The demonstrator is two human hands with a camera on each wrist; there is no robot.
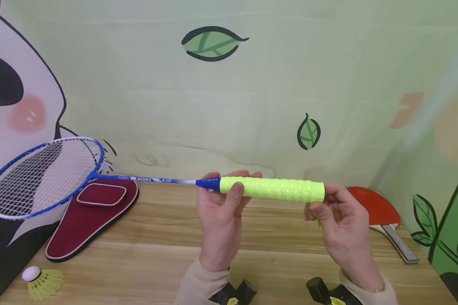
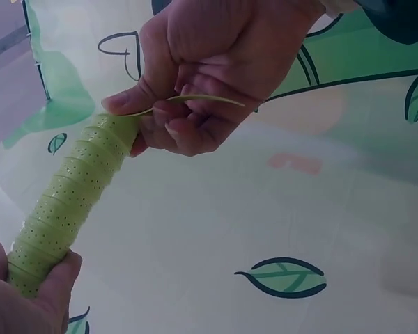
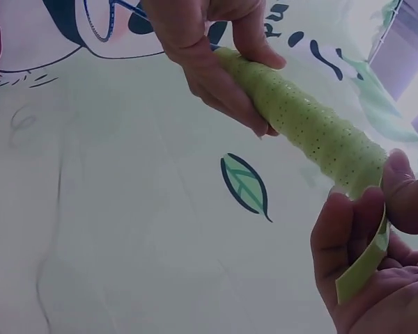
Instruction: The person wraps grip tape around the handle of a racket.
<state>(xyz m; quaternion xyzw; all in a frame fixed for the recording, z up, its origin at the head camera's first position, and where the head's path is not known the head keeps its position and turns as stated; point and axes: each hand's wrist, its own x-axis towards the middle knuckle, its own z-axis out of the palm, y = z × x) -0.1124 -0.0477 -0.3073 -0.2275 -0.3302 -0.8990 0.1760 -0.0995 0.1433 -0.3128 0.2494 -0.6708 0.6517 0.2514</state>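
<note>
A badminton racket (image 1: 179, 181) with a blue and white frame is held level above the table, its head to the left. Bright yellow-green grip tape (image 1: 272, 189) with small holes wraps the handle in overlapping turns. My left hand (image 1: 219, 224) grips the handle near the blue cone, thumb across the front. At the butt end my right hand (image 1: 343, 224) pinches the tape between thumb and fingers. A short loose tape tail (image 3: 362, 268) hangs from that pinch in the right wrist view. The head view hides this tail.
A dark red paddle case (image 1: 95, 220) lies at the left under the racket head. The yellow shuttlecock (image 1: 42, 281) sits front left. To the right is a red table tennis bat (image 1: 374, 207). Behind the wooden table (image 1: 156, 262) hangs a printed panda backdrop (image 1: 271, 84).
</note>
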